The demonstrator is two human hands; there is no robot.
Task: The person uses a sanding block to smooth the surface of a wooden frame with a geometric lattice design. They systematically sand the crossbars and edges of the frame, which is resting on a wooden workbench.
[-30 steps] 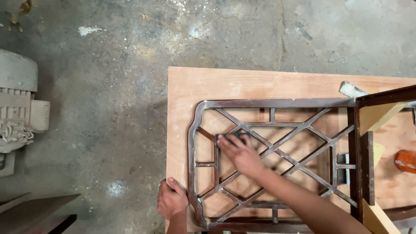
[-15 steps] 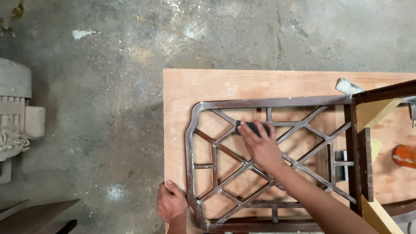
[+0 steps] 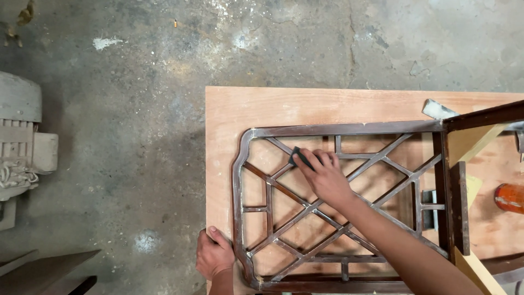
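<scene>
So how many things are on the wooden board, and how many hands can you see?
Hands: 2, the left hand gripping the board's edge, the right hand pressing a dark sanding pad
Dark wooden lattice frames: 1
Sanding pads: 1
Orange things at the right edge: 1
Pale scraps: 1
Total: 6

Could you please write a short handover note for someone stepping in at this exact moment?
Right hand: presses a small dark sanding pad on a diagonal bar in the upper left of the dark wooden lattice frame.
Left hand: grips the plywood board edge beside the frame's lower left corner.
The frame lies flat on the board, over a concrete floor.
Done: pale scuffs show along the frame's left edge and corners.
Left: cannot tell how much; most bars look dark.
</scene>
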